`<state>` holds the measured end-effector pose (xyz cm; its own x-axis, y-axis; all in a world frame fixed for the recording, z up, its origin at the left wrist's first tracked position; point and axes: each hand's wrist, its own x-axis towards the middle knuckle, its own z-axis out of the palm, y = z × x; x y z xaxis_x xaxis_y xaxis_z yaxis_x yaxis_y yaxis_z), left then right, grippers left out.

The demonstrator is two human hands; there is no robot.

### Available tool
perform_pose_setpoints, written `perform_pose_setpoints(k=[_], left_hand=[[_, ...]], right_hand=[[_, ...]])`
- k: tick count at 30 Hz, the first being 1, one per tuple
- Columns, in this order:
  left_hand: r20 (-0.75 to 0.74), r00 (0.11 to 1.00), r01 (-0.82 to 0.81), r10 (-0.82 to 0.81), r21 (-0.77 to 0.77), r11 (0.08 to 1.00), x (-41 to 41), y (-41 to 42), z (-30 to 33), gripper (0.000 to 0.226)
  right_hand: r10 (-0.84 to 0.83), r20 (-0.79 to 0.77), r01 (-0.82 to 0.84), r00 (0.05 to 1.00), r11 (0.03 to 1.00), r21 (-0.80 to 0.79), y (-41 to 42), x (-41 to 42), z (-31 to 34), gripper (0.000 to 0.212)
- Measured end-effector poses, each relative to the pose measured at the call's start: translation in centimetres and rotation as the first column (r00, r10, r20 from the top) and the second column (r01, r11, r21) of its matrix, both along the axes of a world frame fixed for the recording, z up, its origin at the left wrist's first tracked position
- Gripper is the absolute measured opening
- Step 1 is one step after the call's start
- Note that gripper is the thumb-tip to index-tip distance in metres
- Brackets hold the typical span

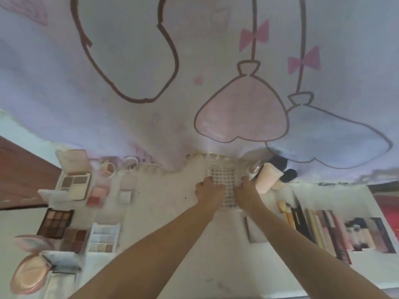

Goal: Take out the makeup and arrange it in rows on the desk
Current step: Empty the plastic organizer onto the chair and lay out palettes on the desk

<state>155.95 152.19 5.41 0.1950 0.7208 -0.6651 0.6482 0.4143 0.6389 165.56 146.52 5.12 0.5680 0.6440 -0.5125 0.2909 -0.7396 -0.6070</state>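
A white perforated basket point(224, 178) stands at the back middle of the white desk point(172, 244), against the wall cloth. My left hand point(208, 190) grips its left side and my right hand point(246, 189) grips its right side. What lies inside the basket is hidden. Open eyeshadow palettes lie in rows on the left: a dark brown one point(55, 223), a pale shimmer one point(103, 237) and a white grey-toned one point(74, 183). A pink blush compact point(97, 195) sits beside them. On the right, brushes and lipstick tubes point(319, 227) lie side by side.
A pale pink bottle point(266, 179) and black-capped jars point(288, 175) crowd the basket's right side. A small round pot point(131, 166) stands at the back. Pink shell-shaped compacts point(29, 275) lie at the front left. A cartoon-printed cloth point(194, 83) hangs behind. A brown floor edge point(19, 175) shows left.
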Motion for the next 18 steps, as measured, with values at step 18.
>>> perform_pose_setpoints(k=[18], left_hand=[[0.597,0.802,0.144,0.016,-0.219,0.965,-14.7,-1.7,4.9,0.088]], right_hand=[[0.262,-0.782,-0.031,0.566,0.954,0.297,-0.4,-8.5,5.2,0.06]])
